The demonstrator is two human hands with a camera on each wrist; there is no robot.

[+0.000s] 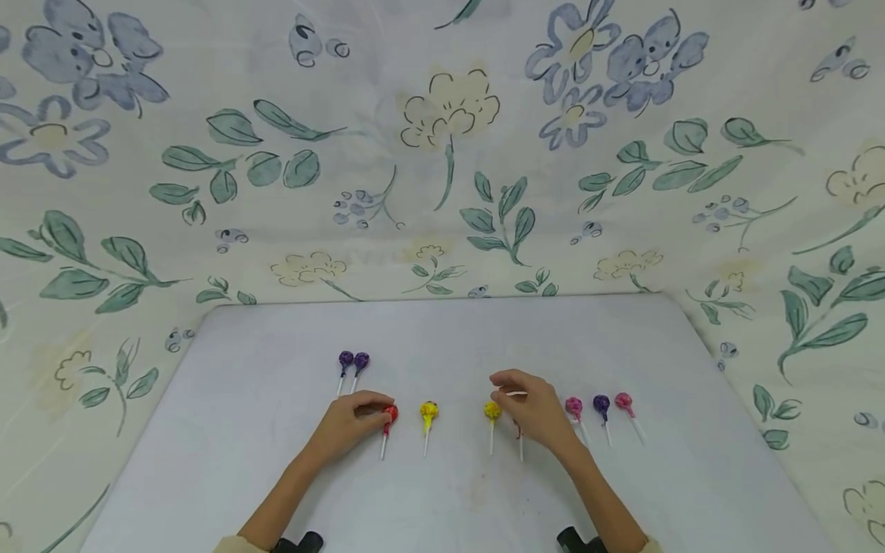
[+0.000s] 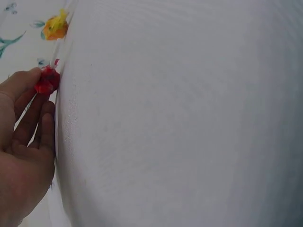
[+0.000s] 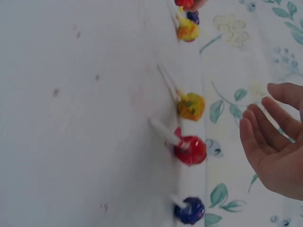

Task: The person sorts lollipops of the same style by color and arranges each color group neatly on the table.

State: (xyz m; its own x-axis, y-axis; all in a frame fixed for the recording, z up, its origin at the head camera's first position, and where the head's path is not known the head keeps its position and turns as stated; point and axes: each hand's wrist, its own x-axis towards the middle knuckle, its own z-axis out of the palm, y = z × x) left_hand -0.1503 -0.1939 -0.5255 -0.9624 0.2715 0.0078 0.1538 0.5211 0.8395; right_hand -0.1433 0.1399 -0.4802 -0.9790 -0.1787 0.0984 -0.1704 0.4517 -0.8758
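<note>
I'm using the leftmost yellow lollipop (image 1: 429,413) as my landmark from way over here, and the red lollipop (image 1: 390,415) is sitting just left of it on the worktop (image 1: 449,338), stick pointing to the near side. My left hand (image 1: 349,425) is pinching the red candy head between thumb and fingers; my right hand (image 1: 532,407) is hovering well right of that yellow, fingers loosely curved, gripping nothing I'm seeing. The hands are working well apart. For this bit I'm recommending a light, centred pinch, since I'm figuring a round head is likely to roll or twist. I'm also minding the purple pair (image 1: 353,365), farther left and farther back than the yellow: the knuckles are crowding those sticks, so I'm advising a straight-up release, no sideways drag.
</note>
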